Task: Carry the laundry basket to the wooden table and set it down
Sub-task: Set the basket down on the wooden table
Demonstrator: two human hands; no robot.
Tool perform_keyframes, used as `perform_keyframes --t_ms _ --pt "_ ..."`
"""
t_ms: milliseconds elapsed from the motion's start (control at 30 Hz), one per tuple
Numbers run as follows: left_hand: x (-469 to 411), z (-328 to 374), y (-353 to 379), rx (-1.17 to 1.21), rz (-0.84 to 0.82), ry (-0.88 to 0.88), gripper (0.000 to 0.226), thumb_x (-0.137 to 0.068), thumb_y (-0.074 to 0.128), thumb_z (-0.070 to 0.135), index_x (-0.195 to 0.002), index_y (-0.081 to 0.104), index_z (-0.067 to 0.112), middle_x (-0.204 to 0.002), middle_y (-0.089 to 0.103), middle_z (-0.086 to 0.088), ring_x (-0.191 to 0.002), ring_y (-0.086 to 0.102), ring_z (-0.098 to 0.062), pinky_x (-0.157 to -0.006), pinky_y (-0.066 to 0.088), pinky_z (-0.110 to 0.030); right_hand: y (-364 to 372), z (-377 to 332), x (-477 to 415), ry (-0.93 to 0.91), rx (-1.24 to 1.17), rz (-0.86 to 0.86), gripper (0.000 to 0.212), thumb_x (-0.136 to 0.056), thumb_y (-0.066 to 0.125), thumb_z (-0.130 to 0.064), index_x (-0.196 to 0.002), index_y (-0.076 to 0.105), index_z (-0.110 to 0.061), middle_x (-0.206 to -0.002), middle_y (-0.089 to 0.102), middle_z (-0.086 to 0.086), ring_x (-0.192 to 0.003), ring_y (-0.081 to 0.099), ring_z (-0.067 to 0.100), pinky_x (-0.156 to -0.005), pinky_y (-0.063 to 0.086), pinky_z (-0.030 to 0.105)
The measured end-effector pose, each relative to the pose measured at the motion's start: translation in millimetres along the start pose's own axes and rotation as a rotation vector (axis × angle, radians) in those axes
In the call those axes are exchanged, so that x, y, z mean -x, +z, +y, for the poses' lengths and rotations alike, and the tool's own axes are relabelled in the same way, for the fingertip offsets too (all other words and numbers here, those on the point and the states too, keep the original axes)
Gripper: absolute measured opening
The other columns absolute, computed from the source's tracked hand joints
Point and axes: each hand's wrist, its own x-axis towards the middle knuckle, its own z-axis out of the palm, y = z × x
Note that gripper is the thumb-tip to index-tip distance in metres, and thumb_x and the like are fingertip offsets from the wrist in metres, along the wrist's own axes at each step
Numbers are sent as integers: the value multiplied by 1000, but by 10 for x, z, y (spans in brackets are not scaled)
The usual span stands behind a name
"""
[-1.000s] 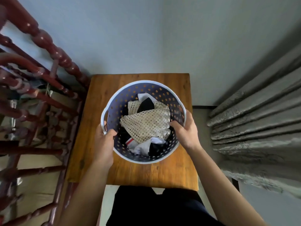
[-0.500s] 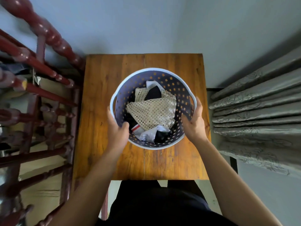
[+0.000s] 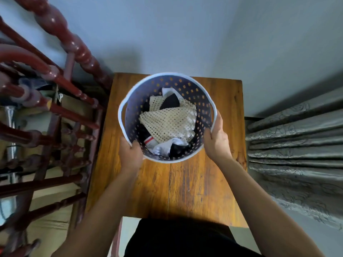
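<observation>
Both hands clasp the round laundry basket (image 3: pixel 130 101) by its pale rim. The left grip (image 3: pixel 130 154) closes over the near left part of the rim, thumb hooked inside against the perforated wall and fingers wrapped below the edge. The right grip (image 3: pixel 216 138) closes over the near right part, thumb lying along the rim top and fingers curled under and out of sight. Between the two grips lies the load: a cream mesh garment (image 3: pixel 168 121) on top, with black and white pieces (image 3: pixel 163 147) under it toward the near wall. The basket sits over the far half of the wooden worktop (image 3: pixel 185 186); whether its base touches the wood cannot be told from this angle. Beyond the left grip stands dark red turned wooden furniture (image 3: pixel 74 45), close against the worktop's left edge. Beyond the right grip hangs a grey patterned curtain (image 3: pixel 297 145). Ahead of both grips rises a plain pale wall (image 3: pixel 167 34).
</observation>
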Motion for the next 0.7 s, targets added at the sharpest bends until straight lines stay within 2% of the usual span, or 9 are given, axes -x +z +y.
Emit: perform_keyframes --t_ms 100,167,267,367,433,500,567,633,700 --pt "-456 215 -95 -5 54 75 42 -87 44 13 -127 56 20 -126 67 -8 -115 64 -31 -98 54 -54 164 -250 -389 -48 -20 -33 66 -113 36 -17 -172 6 -20 -103 67 6 -73 63 10 -61 54 30" --pt "-731 335 -157 1 74 144 47 -87 44 7 -133 54 13 -133 65 -12 -122 61 -32 -104 51 -51 281 -394 -621 -79 -22 -47 69 -113 37 -17 -172 3 -21 -104 65 5 -74 63 10 -66 58 36" --pt "-1017 464 -229 61 48 146 55 -88 43 8 -143 46 13 -143 58 -12 -129 57 -31 -111 47 -54 435 -527 -871 -103 13 -81 74 -112 41 -17 -172 -1 -23 -120 66 7 -77 63 7 -61 55 26" --pt "-1148 438 -269 60 -2 145 63 -86 48 14 -148 39 15 -148 54 -11 -133 55 -31 -112 46 -53 598 -536 -996 -144 93 -129 78 -111 48 -25 -172 0 -28 -142 67 15 -101 77 33 -74 67 49" --pt "-1072 456 -278 -4 -25 191 74 -86 54 22 -155 28 18 -157 45 -10 -140 48 -30 -117 41 -49 704 -504 -999 -212 198 -224 80 -111 50 -36 -172 -1 -30 -159 56 18 -122 72 40 -96 63 60" --pt "-964 436 -271 -225 -2 312 77 -94 57 27 -160 20 14 -167 26 -16 -153 28 -33 -124 25 -43 800 -483 -974 -234 271 -290 89 -108 49 -51 -172 -9 -29 -176 32 14 -143 58 38 -112 53 58" --pt "-897 371 -269 -470 32 501 74 -99 54 35 -161 21 10 -172 6 -21 -159 7 -34 -124 11 -40 856 -471 -939 -226 286 -267 93 -107 48 -56 -172 -11 -27 -183 3 5 -153 49 36 -114 52 51" --pt "-908 307 -276 -673 8 646 65 -101 48 46 -156 35 13 -171 11 -21 -159 5 -36 -125 8 -45 860 -447 -933 -292 330 -218 89 -108 50 -54 -173 -6 -31 -183 -12 0 -155 47 36 -103 59 48" --pt "-970 262 -309 -858 -47 741 55 -102 43 51 -142 54 15 -164 34 -21 -157 15 -39 -125 13 -51 844 -416 -969 -395 440 -189 81 -107 51 -54 -173 8 -34 -182 -15 3 -162 33 35 -101 61 51"
